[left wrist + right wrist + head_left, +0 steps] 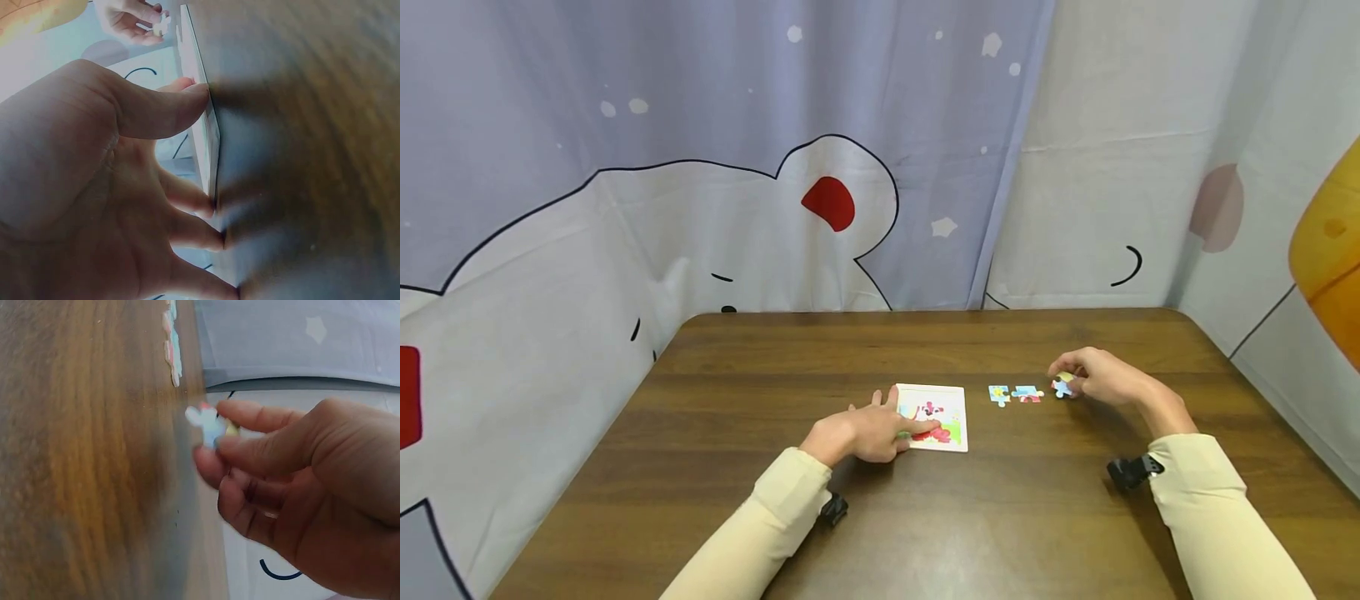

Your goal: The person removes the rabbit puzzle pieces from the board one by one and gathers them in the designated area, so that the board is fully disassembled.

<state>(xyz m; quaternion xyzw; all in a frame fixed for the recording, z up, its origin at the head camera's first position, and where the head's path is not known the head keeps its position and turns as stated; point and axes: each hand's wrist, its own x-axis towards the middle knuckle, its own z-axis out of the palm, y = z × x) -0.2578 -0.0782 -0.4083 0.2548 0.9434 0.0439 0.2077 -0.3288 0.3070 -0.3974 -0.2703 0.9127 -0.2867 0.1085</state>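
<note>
A small white-rimmed puzzle board (pixel 953 392) with a colourful picture lies flat on the table. My left hand (pixel 871 433) rests over its left side with fingers spread; the index finger reaches across the picture. In the left wrist view, the thumb touches the edge of the board (pixel 214 147), and other fingertips meet the board or table. To the right, my right hand (pixel 1105 379) pinches a jigsaw piece (pixel 212 425), blue with some yellow, between thumb and fingers just above the table. Beside it lie two jigsaw pieces, one upright-shaped (pixel 998 395) and one wider (pixel 1028 394).
The brown wooden table (pixel 775 358) spreads out around the board. A printed curtain (pixel 925 125) hangs behind its far edge and along the sides. A dark strapped device sits on each wrist, the right one (pixel 1127 472) showing more fully.
</note>
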